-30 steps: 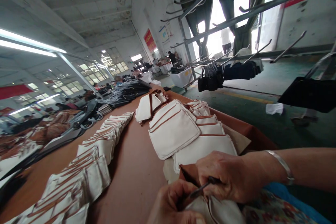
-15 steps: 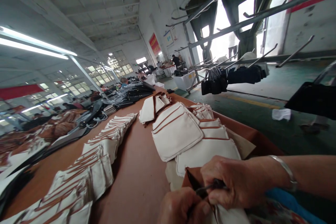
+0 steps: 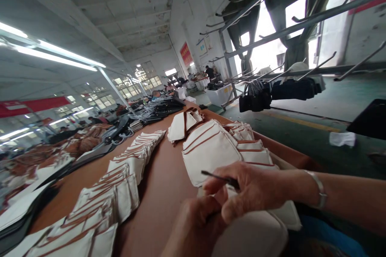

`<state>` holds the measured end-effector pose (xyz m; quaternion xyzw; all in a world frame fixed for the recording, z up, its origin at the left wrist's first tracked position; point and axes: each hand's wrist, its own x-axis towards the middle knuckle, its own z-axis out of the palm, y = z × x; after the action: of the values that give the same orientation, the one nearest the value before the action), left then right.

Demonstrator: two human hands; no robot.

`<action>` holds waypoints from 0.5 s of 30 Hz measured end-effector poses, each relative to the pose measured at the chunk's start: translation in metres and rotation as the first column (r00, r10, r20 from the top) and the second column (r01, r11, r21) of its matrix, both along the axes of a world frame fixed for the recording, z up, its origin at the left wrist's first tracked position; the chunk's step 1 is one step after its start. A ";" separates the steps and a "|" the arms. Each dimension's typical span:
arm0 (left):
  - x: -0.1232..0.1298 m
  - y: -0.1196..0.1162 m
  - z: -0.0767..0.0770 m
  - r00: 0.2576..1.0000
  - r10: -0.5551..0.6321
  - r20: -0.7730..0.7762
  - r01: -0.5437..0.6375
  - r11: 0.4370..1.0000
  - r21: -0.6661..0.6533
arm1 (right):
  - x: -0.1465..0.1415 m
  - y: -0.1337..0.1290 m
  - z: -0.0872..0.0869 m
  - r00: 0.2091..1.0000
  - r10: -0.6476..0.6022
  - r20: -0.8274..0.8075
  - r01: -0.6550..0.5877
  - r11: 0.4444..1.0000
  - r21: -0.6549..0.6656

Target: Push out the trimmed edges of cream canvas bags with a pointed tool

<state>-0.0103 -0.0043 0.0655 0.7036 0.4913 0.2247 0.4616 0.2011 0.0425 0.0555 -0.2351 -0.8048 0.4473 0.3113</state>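
My right hand (image 3: pixel 256 186), a silver bangle at its wrist, is closed round a thin dark tool (image 3: pixel 218 176). The tool's narrow tip points left, past the fingers; whether it is snips or something else I cannot tell. Below and to the left, my left hand (image 3: pixel 199 225) has its fingers curled, touching the right fingertips. A white bag piece (image 3: pixel 253 235) lies under both hands, its near edge seemingly pinched by the left fingers. Just beyond the hands is a pile of white pieces with brown trim (image 3: pixel 209 148), partly covered by the right hand.
A long row of overlapping white pieces (image 3: pixel 123 176) runs along the brown tabletop (image 3: pixel 157 196) on the left. Black bags with grey handles (image 3: pixel 159 108) are heaped farther off. At right, a metal rack (image 3: pixel 271 34) carries dark bags (image 3: pixel 256 96). People sit in the background.
My right hand has lifted and turned, so the tool's tip now points left above the fingers. The brown opening of the piece is out of sight, and a plain white face shows instead.
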 end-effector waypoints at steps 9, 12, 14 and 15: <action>-0.050 0.002 -0.036 0.998 -0.060 0.023 0.064 0.937 -0.344 | -0.017 0.005 -0.047 0.984 0.107 0.145 -0.076 0.977 -0.201; -0.087 -0.004 -0.040 0.991 0.025 0.135 0.043 0.877 -0.479 | -0.006 0.013 -0.034 0.995 0.095 0.012 -0.087 0.953 -0.290; -0.101 -0.012 -0.030 0.970 0.113 0.216 -0.001 0.888 -0.460 | -0.002 0.018 -0.023 0.994 0.080 -0.073 -0.097 0.957 -0.275; -0.104 -0.016 -0.022 0.954 0.163 0.250 -0.045 0.906 -0.421 | 0.000 0.022 -0.020 0.989 0.073 -0.125 -0.103 0.960 -0.259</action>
<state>-0.1143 -0.0207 0.0437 0.5246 0.4945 0.2379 0.6509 0.2009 0.0643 0.0358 -0.2125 -0.7285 0.5768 0.3026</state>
